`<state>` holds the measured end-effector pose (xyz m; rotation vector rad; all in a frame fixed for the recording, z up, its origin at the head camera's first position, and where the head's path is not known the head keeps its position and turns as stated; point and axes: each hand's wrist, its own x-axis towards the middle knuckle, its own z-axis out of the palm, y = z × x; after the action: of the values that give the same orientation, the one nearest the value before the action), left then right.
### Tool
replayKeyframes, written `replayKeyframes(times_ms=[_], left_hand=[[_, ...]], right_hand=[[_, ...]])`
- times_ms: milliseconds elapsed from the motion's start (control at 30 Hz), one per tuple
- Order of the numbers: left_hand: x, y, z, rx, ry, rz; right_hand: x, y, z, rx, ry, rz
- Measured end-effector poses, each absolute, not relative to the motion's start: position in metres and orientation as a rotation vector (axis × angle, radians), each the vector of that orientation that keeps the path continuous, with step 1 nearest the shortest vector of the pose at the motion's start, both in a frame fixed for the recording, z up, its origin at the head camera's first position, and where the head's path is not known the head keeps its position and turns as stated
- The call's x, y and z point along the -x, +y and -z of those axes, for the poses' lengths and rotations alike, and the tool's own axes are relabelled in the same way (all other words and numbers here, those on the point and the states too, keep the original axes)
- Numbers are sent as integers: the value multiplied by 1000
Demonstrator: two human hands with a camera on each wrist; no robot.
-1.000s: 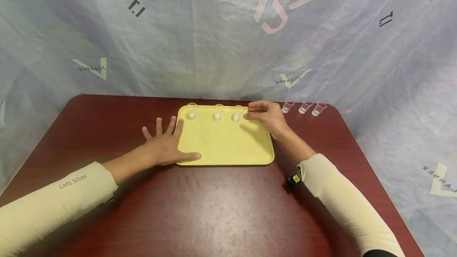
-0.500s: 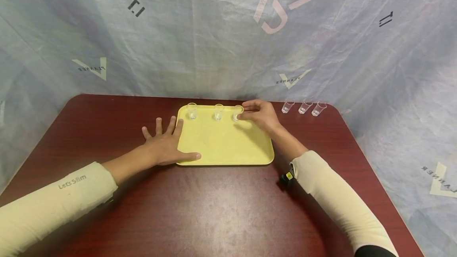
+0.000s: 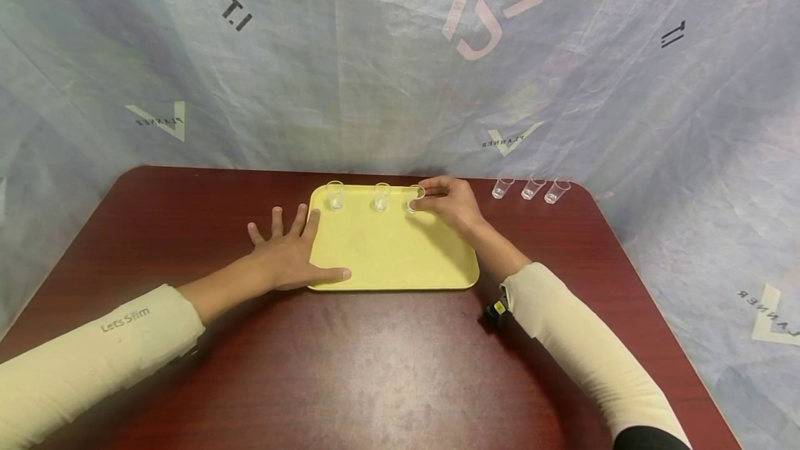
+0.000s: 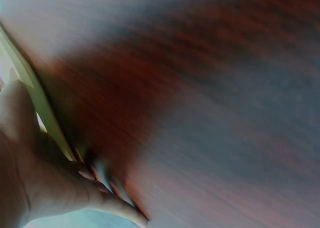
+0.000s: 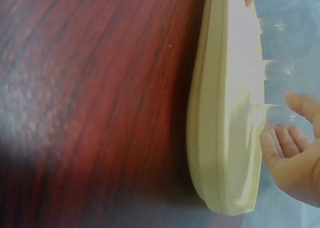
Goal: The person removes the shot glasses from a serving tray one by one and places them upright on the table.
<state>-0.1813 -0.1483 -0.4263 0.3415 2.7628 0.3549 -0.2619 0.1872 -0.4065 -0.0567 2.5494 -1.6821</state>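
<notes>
A yellow tray (image 3: 387, 255) lies on the table with three small clear shot glasses standing upright along its far edge. My left hand (image 3: 284, 252) rests spread on the tray's left side, its thumb over the front rim. At the rightmost of these, a shot glass (image 3: 412, 194), my right hand (image 3: 453, 205) has its thumb on the near side and its fingers behind. From the right wrist view, this shot glass (image 5: 278, 114) sits between thumb and fingers. The left shot glass (image 3: 335, 196) and middle shot glass (image 3: 382, 198) stand apart from both hands.
Three more clear shot glasses stand in a row on the table's far right, among them the nearest-to-hand glass (image 3: 503, 187). The dark red table (image 3: 350, 367) is glossy. A printed grey curtain (image 3: 375, 89) hangs right behind it.
My right hand has moved left, bringing its thumb and fingers around the rightmost shot glass on the tray. The left hand, the tray and the glasses stay in place.
</notes>
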Motion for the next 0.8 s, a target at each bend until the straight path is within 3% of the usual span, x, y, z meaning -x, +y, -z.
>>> replayKeyframes(times_ms=[800], left_hand=[[181, -147, 426, -336, 2754, -350]], right_hand=[[256, 190, 413, 37, 2584, 1747]])
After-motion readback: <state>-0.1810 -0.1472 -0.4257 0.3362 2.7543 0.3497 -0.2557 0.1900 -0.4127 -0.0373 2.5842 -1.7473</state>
